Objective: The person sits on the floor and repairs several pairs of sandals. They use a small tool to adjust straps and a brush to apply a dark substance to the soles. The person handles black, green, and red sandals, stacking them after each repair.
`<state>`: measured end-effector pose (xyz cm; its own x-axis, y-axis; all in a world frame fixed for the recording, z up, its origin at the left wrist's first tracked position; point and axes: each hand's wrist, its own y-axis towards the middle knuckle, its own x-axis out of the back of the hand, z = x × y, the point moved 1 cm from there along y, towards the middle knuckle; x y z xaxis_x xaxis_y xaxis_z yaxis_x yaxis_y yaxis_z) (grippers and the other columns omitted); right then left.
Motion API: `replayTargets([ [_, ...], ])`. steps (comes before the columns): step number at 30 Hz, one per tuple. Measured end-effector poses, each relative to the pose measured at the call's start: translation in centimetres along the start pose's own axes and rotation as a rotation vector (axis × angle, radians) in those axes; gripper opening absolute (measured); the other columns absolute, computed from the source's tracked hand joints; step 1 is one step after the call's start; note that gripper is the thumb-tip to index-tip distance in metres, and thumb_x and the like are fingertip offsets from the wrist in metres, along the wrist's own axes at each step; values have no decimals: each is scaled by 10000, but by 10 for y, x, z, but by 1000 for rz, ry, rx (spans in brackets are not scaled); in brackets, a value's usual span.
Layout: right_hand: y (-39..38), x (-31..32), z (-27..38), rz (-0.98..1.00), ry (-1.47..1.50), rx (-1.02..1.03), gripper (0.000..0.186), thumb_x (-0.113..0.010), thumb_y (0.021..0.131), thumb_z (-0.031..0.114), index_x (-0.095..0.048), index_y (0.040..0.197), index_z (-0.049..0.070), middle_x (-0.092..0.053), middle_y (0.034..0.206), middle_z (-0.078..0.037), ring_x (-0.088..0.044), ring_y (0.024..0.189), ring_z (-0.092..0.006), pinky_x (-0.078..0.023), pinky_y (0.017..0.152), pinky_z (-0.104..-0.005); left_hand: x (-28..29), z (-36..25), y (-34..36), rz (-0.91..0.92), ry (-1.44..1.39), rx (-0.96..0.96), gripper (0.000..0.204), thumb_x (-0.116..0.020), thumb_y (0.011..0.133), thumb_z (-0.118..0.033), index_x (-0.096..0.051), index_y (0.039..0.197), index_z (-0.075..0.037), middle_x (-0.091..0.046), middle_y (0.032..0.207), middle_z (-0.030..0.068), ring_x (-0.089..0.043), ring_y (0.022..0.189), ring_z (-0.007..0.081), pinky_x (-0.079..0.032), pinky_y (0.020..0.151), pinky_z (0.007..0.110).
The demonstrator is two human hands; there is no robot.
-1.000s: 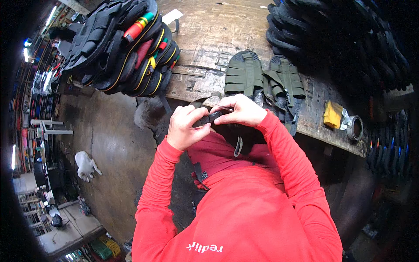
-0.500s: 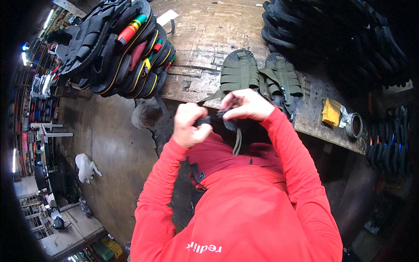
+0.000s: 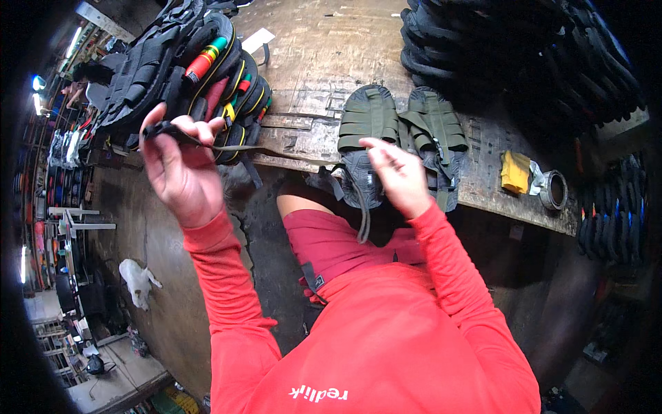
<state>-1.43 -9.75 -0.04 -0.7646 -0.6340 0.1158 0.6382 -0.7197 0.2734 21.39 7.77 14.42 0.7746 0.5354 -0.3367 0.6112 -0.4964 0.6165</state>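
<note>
Two olive-green strap sandals lie side by side at the table's near edge: the left sandal [image 3: 372, 117] and the right sandal [image 3: 441, 124]. From the left one a long green strap [image 3: 258, 149] stretches out to the left. My left hand [image 3: 183, 169] is raised by the table's edge and grips the strap's far end, where a small black buckle [image 3: 158, 129] shows. Over the left sandal's near part hovers my right hand [image 3: 400, 176], fingers apart and loosely bent, holding nothing I can see. A loose strap end [image 3: 363, 224] hangs below that sandal.
Stacks of black sandals [image 3: 148, 76], some with coloured straps, rise on the left, with another dark stack [image 3: 476, 55] at the back right. A yellow cloth [image 3: 515, 172] and a tape roll [image 3: 553, 190] lie near the table's right edge. A white cat [image 3: 136, 279] is on the floor.
My left hand has swung out left and up, drawing the strap out long. My right hand has come away from the small dark piece and opened over the sandal.
</note>
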Motion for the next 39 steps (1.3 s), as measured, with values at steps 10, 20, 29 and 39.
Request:
replayTargets([
  [10, -36, -88, 0, 685, -745, 194, 578, -659, 812, 174, -573, 1365, 26, -532, 1480, -196, -746, 902, -342, -614, 754, -423, -31, 91, 23, 269, 568, 128, 459, -472, 1107, -285, -465, 1480, -16, -613, 897, 29, -569, 816, 93, -493, 779, 250],
  [20, -55, 43, -22, 4, -582, 24, 460, -702, 778, -15, -669, 1230, 68, -703, 1183, -152, -705, 1055, -325, -574, 898, -386, -31, 162, -100, 928, 1009, 258, 298, -630, 935, -145, -632, 1230, -103, -657, 957, 204, -674, 886, 410, -547, 765, 473],
  [29, -3, 58, -3, -13, -345, -87, 241, -745, 893, 132, -745, 1106, 19, -710, 925, -102, -675, 878, -184, -530, 820, -318, -46, 127, -99, 1427, 1357, -214, 338, -641, 829, -248, -722, 1129, -114, -586, 977, 31, -598, 967, 224, -563, 719, 358],
  [39, 3, 29, -39, 116, -255, -347, 316, -789, 847, 107, -718, 1127, -23, -667, 791, -50, -600, 691, -101, -503, 667, -262, -32, 125, -134, 1318, 1287, 204, 434, -621, 854, -112, -589, 1237, 91, -590, 1047, 183, -635, 947, 347, -552, 783, 432],
])
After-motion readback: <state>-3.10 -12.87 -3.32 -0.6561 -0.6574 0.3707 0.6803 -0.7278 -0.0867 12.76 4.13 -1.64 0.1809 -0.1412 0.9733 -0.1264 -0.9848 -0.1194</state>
